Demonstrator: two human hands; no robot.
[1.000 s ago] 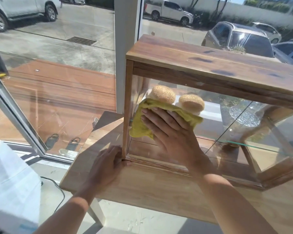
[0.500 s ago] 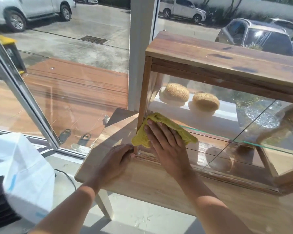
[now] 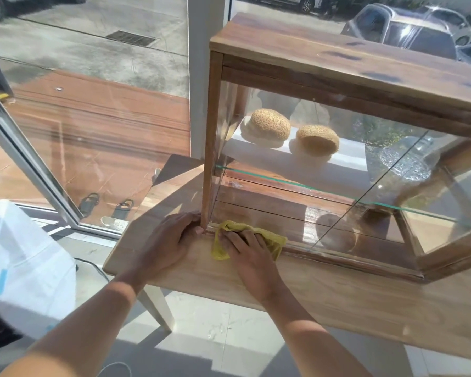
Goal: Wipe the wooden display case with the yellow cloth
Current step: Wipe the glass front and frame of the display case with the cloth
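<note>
The wooden display case (image 3: 337, 61) with glass front stands on a light wooden table (image 3: 337, 300). Two sesame buns (image 3: 269, 126) rest on its upper glass shelf. My right hand (image 3: 250, 257) lies flat on the yellow cloth (image 3: 276, 242), pressing it against the bottom front rail of the case near its left corner. Braced against the foot of the case's left corner post is my left hand (image 3: 169, 240), fingers spread on the table and holding nothing.
A large window (image 3: 93, 118) stands left of the table, with sandals (image 3: 106, 206) outside on a wooden deck. A white bag (image 3: 25, 254) sits at the lower left. Parked cars (image 3: 408, 31) show beyond the glass. A white table leg (image 3: 158, 308) stands below.
My right hand has slid the yellow cloth down the glass front, from the level of the buns to the bottom rail. My left hand stays at the corner post.
</note>
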